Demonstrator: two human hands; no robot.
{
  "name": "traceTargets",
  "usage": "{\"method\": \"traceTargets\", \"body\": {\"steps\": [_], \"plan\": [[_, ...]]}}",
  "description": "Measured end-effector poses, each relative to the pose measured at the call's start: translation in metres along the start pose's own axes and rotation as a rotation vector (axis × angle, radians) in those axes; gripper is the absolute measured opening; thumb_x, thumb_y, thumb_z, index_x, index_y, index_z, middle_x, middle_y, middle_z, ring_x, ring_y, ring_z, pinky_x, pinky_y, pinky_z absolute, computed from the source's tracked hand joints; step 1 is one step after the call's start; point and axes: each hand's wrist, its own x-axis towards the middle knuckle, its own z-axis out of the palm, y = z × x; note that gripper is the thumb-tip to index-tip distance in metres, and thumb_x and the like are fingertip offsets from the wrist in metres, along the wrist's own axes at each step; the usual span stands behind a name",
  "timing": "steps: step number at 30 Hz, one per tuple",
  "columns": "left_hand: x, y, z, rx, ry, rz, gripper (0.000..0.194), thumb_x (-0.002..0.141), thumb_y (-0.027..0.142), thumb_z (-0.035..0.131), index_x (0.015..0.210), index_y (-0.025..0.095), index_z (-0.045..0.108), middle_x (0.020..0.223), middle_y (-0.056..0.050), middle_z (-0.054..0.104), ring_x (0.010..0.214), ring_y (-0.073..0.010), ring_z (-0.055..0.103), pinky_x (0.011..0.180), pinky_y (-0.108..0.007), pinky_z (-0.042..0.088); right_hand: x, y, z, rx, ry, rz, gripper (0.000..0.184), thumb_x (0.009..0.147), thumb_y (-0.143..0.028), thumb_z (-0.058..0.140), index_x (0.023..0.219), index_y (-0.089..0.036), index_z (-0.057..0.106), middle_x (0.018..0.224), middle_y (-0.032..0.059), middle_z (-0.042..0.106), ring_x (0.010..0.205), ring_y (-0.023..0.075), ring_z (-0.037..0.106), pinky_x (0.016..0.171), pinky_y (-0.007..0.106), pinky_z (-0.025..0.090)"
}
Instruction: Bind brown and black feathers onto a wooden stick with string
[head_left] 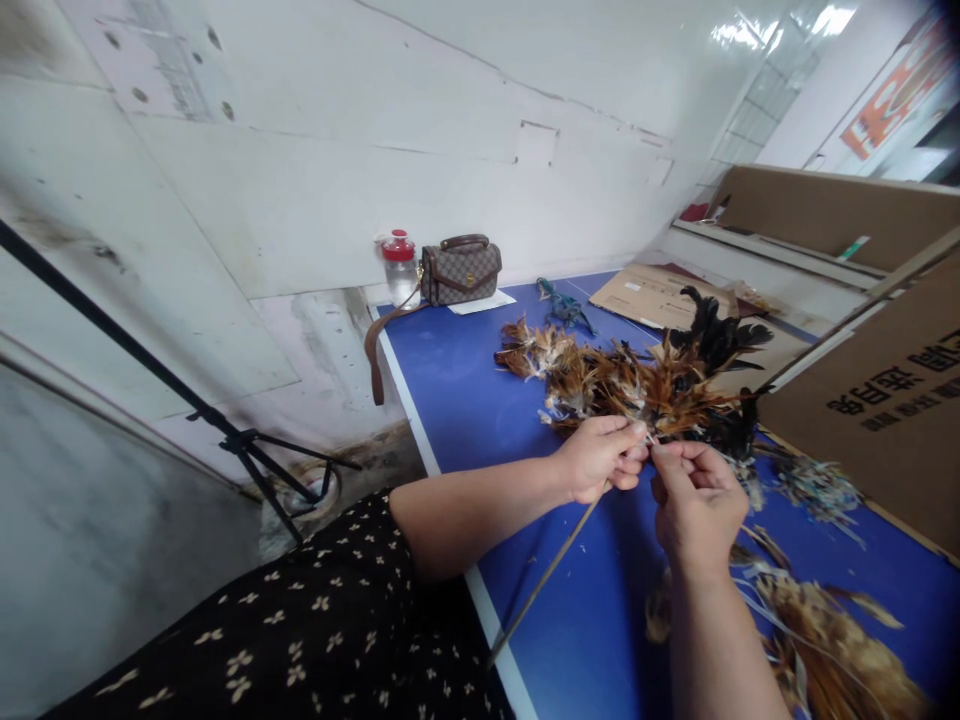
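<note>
My left hand is closed around a thin stick, which slants down past the table's near edge. Just right of it, my right hand pinches at the same spot, fingertips pressed together. A small pale bit, perhaps thread or a feather's quill, shows between the two hands; it is too small to name. Brown feathers lie in bunches directly beyond my hands. Black feathers stand up behind them on the right. Whether any feathers are fixed to the stick is hidden by my fingers.
On the blue table are more bunches: teal feathers, bluish-grey feathers and tan feathers. A handbag and a red-lidded bottle stand at the back. Cardboard borders the right; a black tripod stands left.
</note>
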Motion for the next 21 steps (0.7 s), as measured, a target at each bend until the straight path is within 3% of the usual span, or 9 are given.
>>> {"method": "traceTargets", "body": {"steps": [3, 6, 13, 17, 21], "plan": [[0.001, -0.003, -0.001, 0.039, -0.003, 0.050, 0.068, 0.077, 0.067, 0.102, 0.083, 0.021, 0.052, 0.068, 0.008, 0.046, 0.053, -0.0037, 0.032, 0.048, -0.016, 0.025, -0.001, -0.005, 0.003, 0.034, 0.026, 0.017, 0.037, 0.087, -0.049, 0.099, 0.095, -0.020, 0.079, 0.067, -0.0049, 0.058, 0.053, 0.0102, 0.044, 0.050, 0.024, 0.036], [0.002, -0.006, -0.001, 0.083, 0.032, 0.088, 0.068, 0.080, 0.070, 0.099, 0.081, 0.022, 0.052, 0.069, 0.008, 0.047, 0.053, -0.0044, 0.034, 0.046, -0.017, 0.027, -0.002, -0.012, 0.005, 0.002, 0.015, 0.028, 0.039, 0.086, -0.052, 0.100, 0.098, -0.019, 0.083, 0.065, -0.0050, 0.056, 0.054, 0.0099, 0.043, 0.051, 0.024, 0.035], [0.004, -0.005, -0.002, 0.096, 0.107, 0.046, 0.058, 0.092, 0.061, 0.093, 0.084, 0.022, 0.051, 0.069, 0.008, 0.046, 0.051, -0.0046, 0.034, 0.047, -0.017, 0.026, -0.001, -0.024, 0.004, -0.243, 0.044, 0.022, 0.051, 0.082, -0.065, 0.097, 0.095, -0.016, 0.088, 0.068, 0.0016, 0.064, 0.056, 0.0117, 0.044, 0.049, 0.026, 0.033], [0.006, -0.003, -0.004, 0.074, 0.138, 0.021, 0.054, 0.095, 0.057, 0.092, 0.086, 0.021, 0.052, 0.069, 0.008, 0.044, 0.051, -0.0041, 0.031, 0.048, -0.016, 0.024, 0.000, -0.022, 0.003, -0.242, 0.016, 0.028, 0.049, 0.084, -0.064, 0.094, 0.094, -0.016, 0.088, 0.067, 0.0009, 0.062, 0.056, 0.0119, 0.044, 0.049, 0.026, 0.032], [0.007, -0.002, -0.009, 0.027, 0.076, 0.034, 0.053, 0.094, 0.053, 0.092, 0.085, 0.022, 0.050, 0.068, 0.008, 0.043, 0.051, -0.0041, 0.028, 0.047, -0.016, 0.021, 0.002, -0.015, 0.000, -0.174, -0.012, 0.053, 0.049, 0.087, -0.065, 0.094, 0.097, -0.018, 0.085, 0.069, -0.0004, 0.062, 0.054, 0.0112, 0.042, 0.047, 0.026, 0.029]]}}
